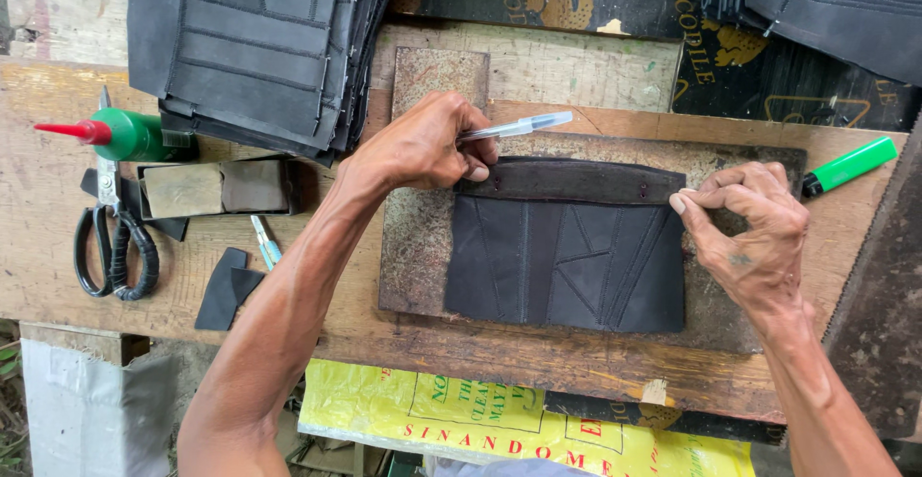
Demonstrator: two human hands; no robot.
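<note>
A black stitched leather panel (567, 266) lies flat on a rusty metal plate (413, 237). Across its top edge rests a dark template strip (576, 182) with small holes. My left hand (423, 146) grips a clear pen (514, 128), tip down at the strip's left end. My right hand (754, 232) pinches the strip's right end against the panel with thumb and forefinger.
A stack of black leather panels (259, 49) lies at the back left, another stack (826, 6) at the back right. Black scissors (110, 242), a green bottle with a red nozzle (120, 134), a small box (216, 187), leather scraps (226, 290) and a green marker (850, 165) lie on the wooden board (480, 347).
</note>
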